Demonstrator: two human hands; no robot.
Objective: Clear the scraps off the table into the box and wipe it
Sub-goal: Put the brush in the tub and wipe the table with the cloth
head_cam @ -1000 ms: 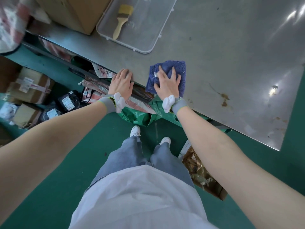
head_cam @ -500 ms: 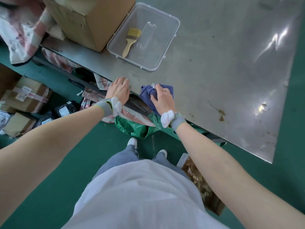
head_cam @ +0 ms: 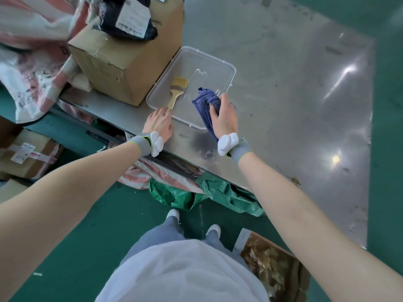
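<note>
Grey metal table (head_cam: 283,88), clear plastic tray (head_cam: 226,68) beside cardboard box (head_cam: 122,59), brown stains near its edge

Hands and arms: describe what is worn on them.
Both forearms are bare, without sleeves. The left hand and right hand each have a grey knitted wristband with a thin yellow-green edge, carrying a rounded white plastic device on the back of the wrist.

On the worktop (head_cam: 283,105): tray (head_cam: 226,68) right of carton (head_cam: 122,62), brush (head_cam: 177,92) inside tray, cloth (head_cam: 206,105) over tray's near right corner. On the floor (head_cam: 98,225), below worktop's near edge: box (head_cam: 274,264) of scraps.
</note>
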